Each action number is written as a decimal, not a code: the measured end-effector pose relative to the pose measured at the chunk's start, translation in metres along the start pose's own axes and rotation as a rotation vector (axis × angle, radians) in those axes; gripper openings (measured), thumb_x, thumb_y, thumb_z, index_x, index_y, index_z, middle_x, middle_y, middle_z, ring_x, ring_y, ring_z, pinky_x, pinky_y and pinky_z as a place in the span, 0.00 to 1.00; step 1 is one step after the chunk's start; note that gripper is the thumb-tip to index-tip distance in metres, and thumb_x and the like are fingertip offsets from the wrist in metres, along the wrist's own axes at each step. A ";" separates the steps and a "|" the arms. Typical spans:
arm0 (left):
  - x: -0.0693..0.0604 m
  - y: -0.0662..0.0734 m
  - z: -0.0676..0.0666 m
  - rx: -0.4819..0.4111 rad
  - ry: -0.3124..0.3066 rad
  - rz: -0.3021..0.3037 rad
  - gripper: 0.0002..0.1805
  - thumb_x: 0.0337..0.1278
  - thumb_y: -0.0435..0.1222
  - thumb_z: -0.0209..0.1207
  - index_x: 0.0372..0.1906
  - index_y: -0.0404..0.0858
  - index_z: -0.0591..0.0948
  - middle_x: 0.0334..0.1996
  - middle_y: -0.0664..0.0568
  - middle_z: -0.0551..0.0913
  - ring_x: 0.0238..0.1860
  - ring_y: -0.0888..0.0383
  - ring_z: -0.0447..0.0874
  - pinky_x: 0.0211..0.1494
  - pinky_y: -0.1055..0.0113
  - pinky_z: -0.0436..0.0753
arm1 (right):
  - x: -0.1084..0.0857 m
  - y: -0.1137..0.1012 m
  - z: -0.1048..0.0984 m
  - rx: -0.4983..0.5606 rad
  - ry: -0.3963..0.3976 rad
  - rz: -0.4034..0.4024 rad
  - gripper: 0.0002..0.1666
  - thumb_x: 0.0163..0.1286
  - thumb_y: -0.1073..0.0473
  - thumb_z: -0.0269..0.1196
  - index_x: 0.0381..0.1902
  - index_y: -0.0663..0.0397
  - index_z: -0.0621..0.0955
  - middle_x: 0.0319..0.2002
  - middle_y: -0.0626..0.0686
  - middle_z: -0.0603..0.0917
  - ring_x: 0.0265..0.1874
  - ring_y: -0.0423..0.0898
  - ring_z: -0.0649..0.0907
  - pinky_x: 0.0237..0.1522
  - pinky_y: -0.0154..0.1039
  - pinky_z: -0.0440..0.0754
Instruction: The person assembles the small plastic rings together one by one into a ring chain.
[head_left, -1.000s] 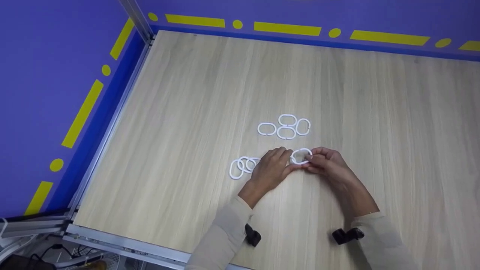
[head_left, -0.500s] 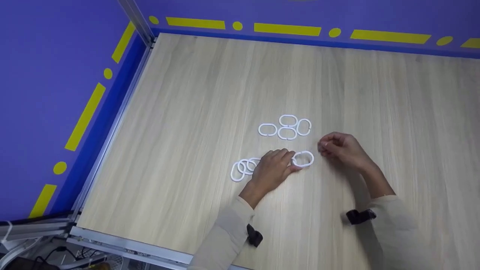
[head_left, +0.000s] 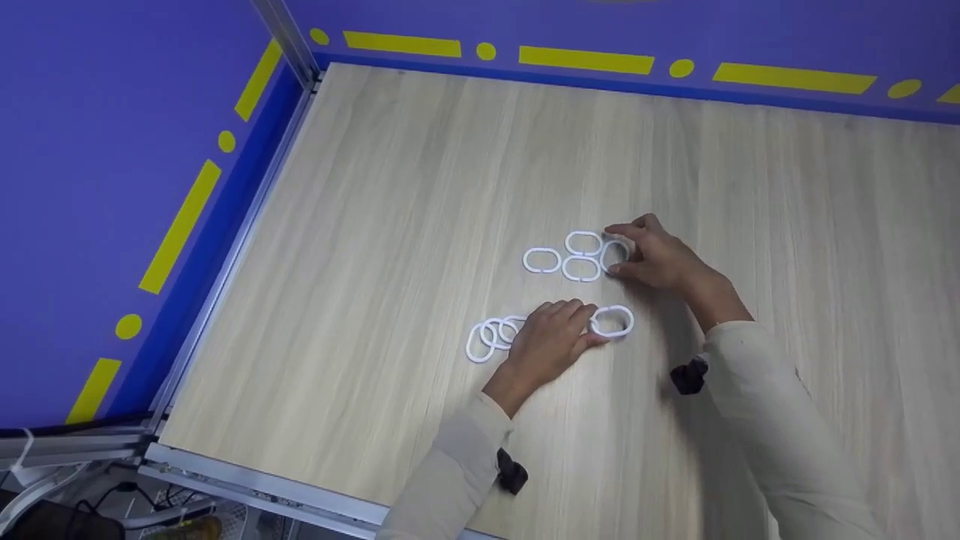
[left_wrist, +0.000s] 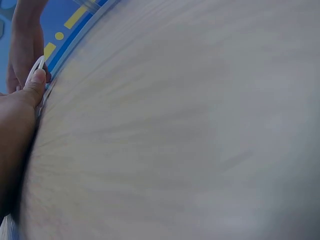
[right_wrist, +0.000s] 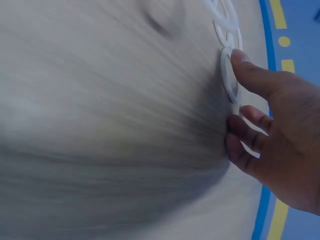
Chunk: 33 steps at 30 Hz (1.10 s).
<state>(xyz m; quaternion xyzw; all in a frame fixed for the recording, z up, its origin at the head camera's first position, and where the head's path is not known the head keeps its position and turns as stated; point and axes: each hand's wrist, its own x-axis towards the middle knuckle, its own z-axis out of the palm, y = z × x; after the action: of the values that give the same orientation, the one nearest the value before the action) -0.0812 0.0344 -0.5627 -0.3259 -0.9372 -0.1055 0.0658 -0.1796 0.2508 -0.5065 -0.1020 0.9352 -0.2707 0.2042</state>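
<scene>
In the head view my left hand (head_left: 551, 337) pinches the left end of a white oval link (head_left: 613, 321); the thumb and the link's edge (left_wrist: 41, 62) also show in the left wrist view. Left of that hand lie several joined white links (head_left: 480, 343), the chain partly hidden beneath it. My right hand (head_left: 660, 259) reaches over the rightmost loose link (head_left: 615, 256), thumb near its lower end and a finger near its upper end. The right wrist view shows the thumb at that link (right_wrist: 226, 75), other fingers loosely bent.
Three more loose white links lie by the right hand: one upper (head_left: 583, 243), one lower (head_left: 581, 268) and one to the left (head_left: 541, 260). Blue panels (head_left: 420, 15) with yellow marks stand along the wooden table's (head_left: 360, 262) back and left sides.
My right hand let go of the held link, drew back to the right, then moved up and left to the rightmost loose link. My left hand has kept its grip with little movement.
</scene>
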 end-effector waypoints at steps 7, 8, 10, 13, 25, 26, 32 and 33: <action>0.000 0.001 0.001 -0.006 -0.004 -0.012 0.29 0.69 0.63 0.46 0.57 0.49 0.80 0.42 0.61 0.84 0.44 0.63 0.84 0.49 0.71 0.79 | -0.007 0.003 -0.001 -0.069 0.015 0.013 0.25 0.68 0.55 0.70 0.58 0.59 0.77 0.55 0.63 0.72 0.49 0.59 0.79 0.55 0.59 0.76; 0.000 0.000 0.001 -0.007 -0.002 -0.010 0.28 0.69 0.63 0.46 0.57 0.49 0.80 0.42 0.61 0.84 0.44 0.63 0.84 0.48 0.71 0.79 | -0.009 0.004 -0.001 -0.067 0.017 0.021 0.24 0.68 0.55 0.70 0.56 0.60 0.77 0.55 0.63 0.73 0.50 0.60 0.79 0.56 0.60 0.76; 0.000 0.000 0.001 -0.009 0.003 -0.008 0.28 0.69 0.63 0.47 0.57 0.49 0.80 0.41 0.61 0.84 0.44 0.63 0.84 0.49 0.71 0.79 | -0.013 0.007 -0.001 -0.056 0.021 0.038 0.23 0.68 0.55 0.70 0.53 0.62 0.77 0.54 0.63 0.74 0.51 0.61 0.79 0.59 0.60 0.75; 0.000 0.000 0.001 -0.010 0.009 -0.001 0.28 0.69 0.63 0.47 0.57 0.48 0.80 0.41 0.60 0.84 0.44 0.63 0.85 0.50 0.71 0.79 | -0.018 0.012 0.001 -0.016 0.042 0.057 0.22 0.67 0.54 0.71 0.50 0.63 0.77 0.50 0.62 0.76 0.48 0.58 0.78 0.55 0.57 0.76; -0.001 0.000 0.000 -0.011 0.007 0.002 0.29 0.70 0.62 0.46 0.58 0.47 0.80 0.43 0.60 0.85 0.47 0.63 0.85 0.52 0.71 0.80 | -0.032 0.032 0.012 0.138 0.159 0.048 0.06 0.69 0.66 0.67 0.41 0.62 0.81 0.35 0.56 0.81 0.35 0.46 0.76 0.34 0.29 0.72; -0.001 0.000 0.000 -0.012 0.005 0.002 0.29 0.70 0.62 0.46 0.58 0.47 0.80 0.43 0.60 0.85 0.47 0.63 0.85 0.52 0.71 0.80 | -0.032 0.033 0.012 0.135 0.161 0.045 0.05 0.69 0.66 0.66 0.41 0.63 0.81 0.36 0.57 0.82 0.35 0.46 0.77 0.34 0.29 0.72; -0.001 0.000 -0.001 -0.023 0.018 -0.001 0.29 0.69 0.62 0.47 0.57 0.47 0.80 0.42 0.60 0.85 0.46 0.63 0.85 0.52 0.72 0.80 | -0.036 0.033 0.011 0.084 0.147 0.017 0.05 0.70 0.68 0.65 0.41 0.65 0.83 0.38 0.60 0.82 0.36 0.49 0.77 0.36 0.32 0.73; -0.001 0.000 -0.001 -0.028 0.022 -0.001 0.28 0.69 0.62 0.47 0.56 0.47 0.80 0.42 0.60 0.84 0.46 0.63 0.85 0.51 0.72 0.80 | -0.036 0.032 0.011 0.084 0.147 0.014 0.05 0.70 0.68 0.65 0.41 0.65 0.83 0.37 0.60 0.82 0.36 0.49 0.77 0.35 0.32 0.73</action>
<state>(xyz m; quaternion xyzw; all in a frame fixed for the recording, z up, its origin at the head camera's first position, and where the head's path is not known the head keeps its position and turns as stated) -0.0801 0.0336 -0.5622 -0.3250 -0.9351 -0.1221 0.0715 -0.1447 0.2834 -0.5213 -0.0669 0.9361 -0.3151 0.1410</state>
